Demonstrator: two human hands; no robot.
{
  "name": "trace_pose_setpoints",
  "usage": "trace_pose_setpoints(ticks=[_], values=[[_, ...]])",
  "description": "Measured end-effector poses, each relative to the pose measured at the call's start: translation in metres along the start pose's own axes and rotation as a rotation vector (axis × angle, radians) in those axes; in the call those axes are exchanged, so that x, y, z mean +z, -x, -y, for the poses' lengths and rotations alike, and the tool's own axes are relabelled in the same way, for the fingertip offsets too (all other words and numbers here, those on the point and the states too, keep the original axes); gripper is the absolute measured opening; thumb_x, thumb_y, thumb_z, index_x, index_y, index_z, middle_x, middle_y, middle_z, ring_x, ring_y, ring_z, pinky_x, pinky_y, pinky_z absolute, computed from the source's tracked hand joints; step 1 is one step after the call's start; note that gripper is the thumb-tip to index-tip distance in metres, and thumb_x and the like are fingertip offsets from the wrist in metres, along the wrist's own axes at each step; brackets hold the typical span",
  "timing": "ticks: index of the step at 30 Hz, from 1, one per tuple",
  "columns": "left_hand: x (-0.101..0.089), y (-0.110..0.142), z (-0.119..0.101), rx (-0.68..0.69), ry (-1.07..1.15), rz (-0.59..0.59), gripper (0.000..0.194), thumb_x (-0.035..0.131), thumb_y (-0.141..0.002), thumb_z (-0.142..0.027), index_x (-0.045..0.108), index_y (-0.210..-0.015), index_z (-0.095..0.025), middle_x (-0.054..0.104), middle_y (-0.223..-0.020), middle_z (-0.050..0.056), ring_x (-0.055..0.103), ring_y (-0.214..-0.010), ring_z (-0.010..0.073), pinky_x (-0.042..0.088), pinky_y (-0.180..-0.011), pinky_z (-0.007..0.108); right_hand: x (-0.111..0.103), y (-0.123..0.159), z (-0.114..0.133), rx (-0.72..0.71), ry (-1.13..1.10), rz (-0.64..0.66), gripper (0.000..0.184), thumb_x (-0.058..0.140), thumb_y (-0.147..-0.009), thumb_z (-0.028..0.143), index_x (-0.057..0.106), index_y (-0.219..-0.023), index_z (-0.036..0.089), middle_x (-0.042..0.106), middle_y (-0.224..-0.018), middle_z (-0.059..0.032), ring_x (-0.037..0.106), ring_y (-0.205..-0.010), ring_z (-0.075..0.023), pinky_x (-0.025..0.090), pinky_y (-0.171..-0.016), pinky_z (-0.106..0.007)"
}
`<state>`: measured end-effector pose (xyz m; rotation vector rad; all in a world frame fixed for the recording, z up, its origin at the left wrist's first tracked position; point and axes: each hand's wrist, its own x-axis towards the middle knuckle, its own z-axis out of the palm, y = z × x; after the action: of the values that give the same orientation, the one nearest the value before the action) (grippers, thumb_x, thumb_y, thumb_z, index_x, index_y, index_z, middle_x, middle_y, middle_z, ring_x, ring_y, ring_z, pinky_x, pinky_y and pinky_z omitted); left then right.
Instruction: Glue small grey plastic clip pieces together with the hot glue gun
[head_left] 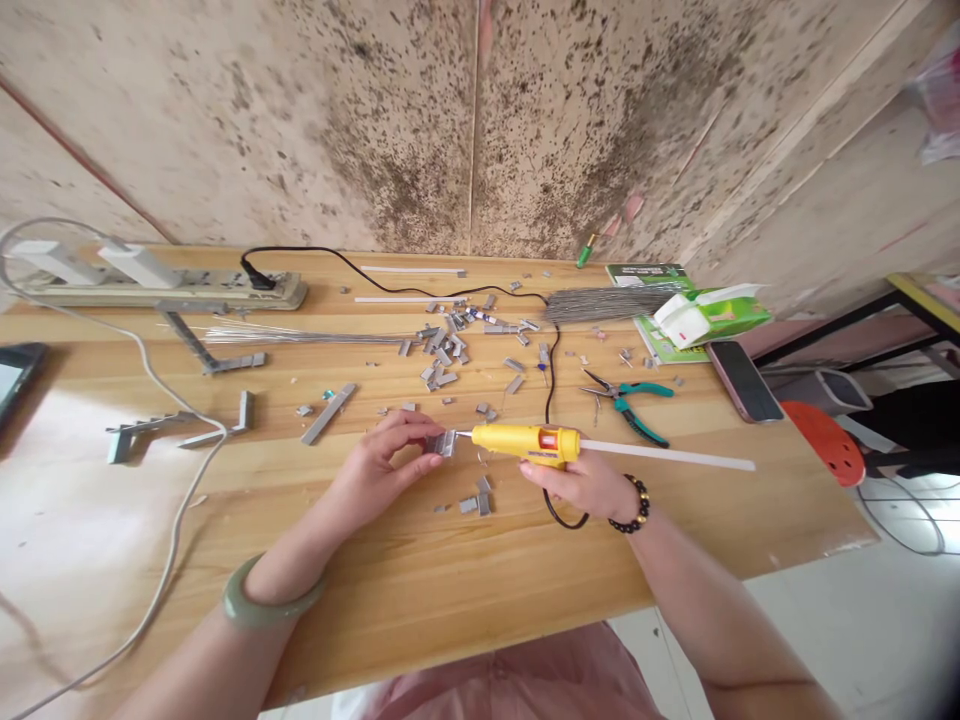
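Observation:
My right hand (pixel 581 483) is wrapped round the handle of a yellow glue gun (pixel 517 441), whose nozzle points left. A long white glue stick (pixel 667 455) sticks out of its back end. Between thumb and fingers, my left hand (pixel 390 460) pinches a small grey block (pixel 444 443). The nozzle tip is at the block's right side; whether they touch I cannot tell. Just below lie a few loose grey pieces (pixel 477 500). Beyond my hands, a heap of similar grey pieces (pixel 442 345) covers the middle of the table.
Teal-handled pliers (pixel 637 405) and a phone (pixel 745 380) lie at the right, near a green tissue pack (pixel 712 315). Wire bundles (pixel 611 302) rest toward the wall. Jointed grey pieces (pixel 214 350) and a power strip (pixel 277 290) are at left. A white cable (pixel 176 500) crosses the left side.

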<state>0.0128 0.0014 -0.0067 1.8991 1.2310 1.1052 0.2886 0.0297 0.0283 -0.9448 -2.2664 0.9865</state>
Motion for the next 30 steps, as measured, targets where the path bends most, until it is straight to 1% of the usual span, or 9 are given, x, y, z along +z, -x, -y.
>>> trace_pose_setpoints(ticks=[5, 9, 11, 15, 17, 22, 25, 27, 30], values=[[-0.0001, -0.0007, 0.0003, 0.004, -0.009, -0.003, 0.024, 0.066, -0.082, -0.031, 0.067, -0.105, -0.023, 0.064, -0.101, 0.008, 0.061, -0.099, 0.0219, 0.052, -0.087, 0.037, -0.0003, 0.0006, 0.0005, 0.045, -0.006, 0.011, 0.021, 0.052, -0.086, 0.032, 0.062, -0.069, 0.022, 0.062, -0.071, -0.0018, 0.061, -0.078, -0.0178, 0.053, -0.073, -0.028], [-0.0004, -0.0013, -0.0006, -0.012, -0.006, -0.019, 0.024, 0.066, -0.081, -0.032, 0.067, -0.103, -0.023, 0.065, -0.101, 0.008, 0.061, -0.099, 0.0224, 0.052, -0.087, 0.038, 0.0014, 0.0029, -0.0026, 0.012, 0.017, 0.046, 0.021, 0.053, -0.085, 0.032, 0.061, -0.069, 0.022, 0.061, -0.068, -0.0012, 0.06, -0.07, -0.0175, 0.052, -0.078, -0.033], [-0.0005, -0.0013, -0.0008, -0.018, -0.006, -0.022, 0.024, 0.066, -0.081, -0.033, 0.067, -0.103, -0.023, 0.065, -0.101, 0.008, 0.061, -0.099, 0.0224, 0.052, -0.088, 0.039, 0.0023, 0.0034, -0.004, 0.013, 0.015, 0.049, 0.019, 0.053, -0.085, 0.032, 0.061, -0.071, 0.022, 0.06, -0.067, -0.0006, 0.058, -0.066, -0.017, 0.052, -0.079, -0.033], [-0.0006, -0.0011, -0.0008, -0.022, -0.007, -0.025, 0.024, 0.066, -0.081, -0.034, 0.067, -0.103, -0.023, 0.065, -0.101, 0.008, 0.061, -0.1, 0.023, 0.052, -0.088, 0.039, 0.0029, 0.0027, -0.0048, -0.022, 0.035, 0.03, 0.019, 0.052, -0.084, 0.033, 0.058, -0.07, 0.022, 0.058, -0.065, 0.0, 0.058, -0.07, -0.0173, 0.049, -0.081, -0.032], [-0.0006, -0.001, -0.0006, -0.019, -0.007, -0.021, 0.024, 0.066, -0.081, -0.033, 0.067, -0.103, -0.023, 0.065, -0.101, 0.008, 0.061, -0.101, 0.023, 0.052, -0.089, 0.039, 0.0021, 0.0015, -0.0035, -0.037, 0.032, 0.031, 0.022, 0.051, -0.084, 0.033, 0.055, -0.066, 0.021, 0.056, -0.064, 0.0002, 0.056, -0.069, -0.0168, 0.049, -0.078, -0.031], [-0.0007, -0.0007, -0.0001, 0.005, -0.003, 0.01, 0.025, 0.067, -0.081, -0.03, 0.067, -0.106, -0.025, 0.064, -0.102, 0.007, 0.061, -0.1, 0.0216, 0.052, -0.087, 0.036, -0.0024, -0.0014, 0.003, 0.025, -0.04, 0.028, 0.024, 0.05, -0.086, 0.032, 0.051, -0.064, 0.021, 0.054, -0.066, 0.0004, 0.052, -0.063, -0.0141, 0.046, -0.061, -0.025], [-0.0008, -0.0004, 0.0, 0.005, -0.015, 0.003, 0.024, 0.067, -0.081, -0.03, 0.067, -0.105, -0.025, 0.064, -0.102, 0.006, 0.061, -0.099, 0.0214, 0.051, -0.087, 0.036, -0.0033, -0.0014, 0.0043, 0.024, -0.056, 0.031, 0.022, 0.05, -0.085, 0.031, 0.051, -0.065, 0.022, 0.054, -0.065, 0.0008, 0.051, -0.061, -0.0138, 0.045, -0.058, -0.025], [-0.0009, -0.0005, -0.0001, -0.006, -0.021, -0.005, 0.024, 0.067, -0.081, -0.031, 0.067, -0.104, -0.024, 0.064, -0.102, 0.007, 0.061, -0.099, 0.0215, 0.051, -0.087, 0.036, -0.0024, -0.0007, 0.0034, 0.025, -0.055, 0.04, 0.022, 0.05, -0.086, 0.031, 0.052, -0.066, 0.022, 0.054, -0.064, 0.0013, 0.051, -0.06, -0.0138, 0.046, -0.06, -0.025], [-0.0013, -0.0012, -0.0012, -0.032, -0.015, -0.018, 0.024, 0.066, -0.081, -0.034, 0.067, -0.103, -0.024, 0.065, -0.102, 0.007, 0.062, -0.097, 0.022, 0.053, -0.085, 0.037, -0.0001, 0.0003, 0.0014, 0.001, -0.021, 0.038, 0.021, 0.052, -0.084, 0.031, 0.05, -0.064, 0.022, 0.053, -0.061, 0.0018, 0.053, -0.062, -0.0148, 0.048, -0.069, -0.028]])
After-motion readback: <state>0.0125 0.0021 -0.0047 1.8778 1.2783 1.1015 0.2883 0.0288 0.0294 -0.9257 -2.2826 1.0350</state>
